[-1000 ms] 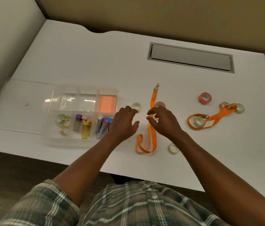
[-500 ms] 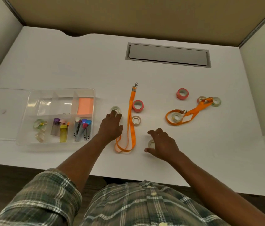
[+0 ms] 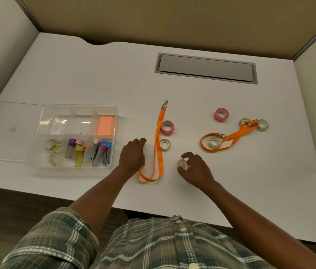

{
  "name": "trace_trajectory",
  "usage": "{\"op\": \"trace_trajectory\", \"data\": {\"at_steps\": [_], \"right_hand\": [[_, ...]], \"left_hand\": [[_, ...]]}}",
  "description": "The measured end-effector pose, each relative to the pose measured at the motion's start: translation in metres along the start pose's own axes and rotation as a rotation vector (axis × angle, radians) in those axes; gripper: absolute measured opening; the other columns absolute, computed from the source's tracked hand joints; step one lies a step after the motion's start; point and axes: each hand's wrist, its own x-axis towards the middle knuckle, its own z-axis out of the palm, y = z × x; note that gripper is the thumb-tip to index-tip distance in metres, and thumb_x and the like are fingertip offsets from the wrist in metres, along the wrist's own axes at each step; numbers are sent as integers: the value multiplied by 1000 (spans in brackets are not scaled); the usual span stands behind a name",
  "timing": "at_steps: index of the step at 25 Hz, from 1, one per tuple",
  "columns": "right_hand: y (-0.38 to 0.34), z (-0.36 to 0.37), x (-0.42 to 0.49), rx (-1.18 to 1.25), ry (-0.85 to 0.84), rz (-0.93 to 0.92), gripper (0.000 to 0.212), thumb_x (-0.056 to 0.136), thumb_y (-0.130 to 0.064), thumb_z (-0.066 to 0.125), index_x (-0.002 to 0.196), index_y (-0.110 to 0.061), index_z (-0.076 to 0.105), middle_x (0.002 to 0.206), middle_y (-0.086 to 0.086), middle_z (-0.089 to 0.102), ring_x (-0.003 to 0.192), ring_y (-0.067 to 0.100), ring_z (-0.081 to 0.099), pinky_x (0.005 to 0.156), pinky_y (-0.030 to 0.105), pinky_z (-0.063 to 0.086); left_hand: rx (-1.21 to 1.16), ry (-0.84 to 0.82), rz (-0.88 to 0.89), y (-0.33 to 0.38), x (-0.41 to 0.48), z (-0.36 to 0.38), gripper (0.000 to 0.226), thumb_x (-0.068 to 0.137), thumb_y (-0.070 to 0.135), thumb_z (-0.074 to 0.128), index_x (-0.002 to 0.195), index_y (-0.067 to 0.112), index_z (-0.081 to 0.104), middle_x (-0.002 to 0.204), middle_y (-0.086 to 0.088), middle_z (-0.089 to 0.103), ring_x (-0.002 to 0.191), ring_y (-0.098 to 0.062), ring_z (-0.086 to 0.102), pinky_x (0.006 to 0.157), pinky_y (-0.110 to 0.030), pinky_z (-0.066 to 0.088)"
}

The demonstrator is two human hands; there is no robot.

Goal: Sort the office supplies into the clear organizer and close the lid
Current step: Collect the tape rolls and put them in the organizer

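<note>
Since a second ago, the right hand (image 3: pixel 196 167) has closed on a clear tape roll (image 3: pixel 183 164) at centre frame, ready for the organizer (image 3: pixel 114 113); whether the curled left hand (image 3: pixel 132 157) holds anything, I cannot tell.

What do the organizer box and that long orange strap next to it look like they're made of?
The organizer looks like clear, glossy hard plastic: its contents and the desk show through, and its walls catch reflections. The orange strap seems to be flat woven fabric, matte and limp enough to fold into a loop, ending in a small shiny clasp, probably metal.
</note>
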Motion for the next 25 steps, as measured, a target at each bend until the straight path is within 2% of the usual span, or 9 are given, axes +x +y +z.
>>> {"op": "trace_trajectory", "data": {"at_steps": [4,7,8,10,14,17,19,22,25], "right_hand": [[-28,-6,7,629,-90,233,22,88,-39,62,108,-29,62,98,5,70,85,19,69,73,37,60],[-57,-4,16,906,-164,304,23,93,-27,54,111,-17,65,107,14,68,87,27,71,76,39,60],[-68,-3,18,981,-178,312,26,93,-24,52,112,-12,65,106,16,67,86,29,72,76,40,60],[-90,1,22,1085,-215,317,29,94,-22,49,112,-8,67,105,20,68,84,33,73,77,41,59],[-137,14,28,1121,-351,259,36,97,-20,44,118,-2,66,110,26,71,89,35,72,79,40,60],[-174,29,33,1069,-423,213,33,98,-19,44,120,-3,64,109,24,72,93,35,73,81,39,60],[-200,42,36,1005,-451,176,29,97,-16,48,119,-5,64,107,22,72,94,35,73,81,38,61],[-238,62,41,913,-487,150,25,94,-15,56,117,-8,64,104,20,72,93,33,74,83,38,61],[-276,86,50,878,-538,140,28,92,-10,51,118,-9,62,108,22,71,96,36,73,84,39,61]], "left_hand": [[-317,83,-160,7,6,-18,42,85,16,63,126,19,58,100,-6,68,95,-25,61,86,-43,50],[-844,28,-377,7,6,-38,28,90,17,56,116,27,61,90,-1,65,88,-19,61,77,-35,50],[-1015,18,-453,5,6,-45,26,93,17,53,114,26,63,97,-1,65,91,-19,59,77,-32,48],[-1321,18,-597,-5,4,-58,27,95,18,48,112,18,68,110,-6,62,100,-23,57,84,-37,49],[-1755,57,-682,-37,-5,-83,29,90,14,42,103,8,67,102,-13,61,97,-28,58,88,-52,51],[-1887,107,-650,-67,-13,-97,30,91,16,37,97,7,65,95,-12,63,93,-28,59,90,-52,48],[-1918,145,-653,-87,-19,-105,28,91,17,40,95,7,65,92,-11,63,89,-27,59,84,-46,49],[-1851,220,-672,-115,-30,-117,18,90,14,50,92,9,67,84,-9,63,81,-25,59,72,-37,49],[-1706,340,-708,-149,-41,-126,14,89,15,57,92,13,71,85,-7,64,83,-24,61,71,-36,52]]}}
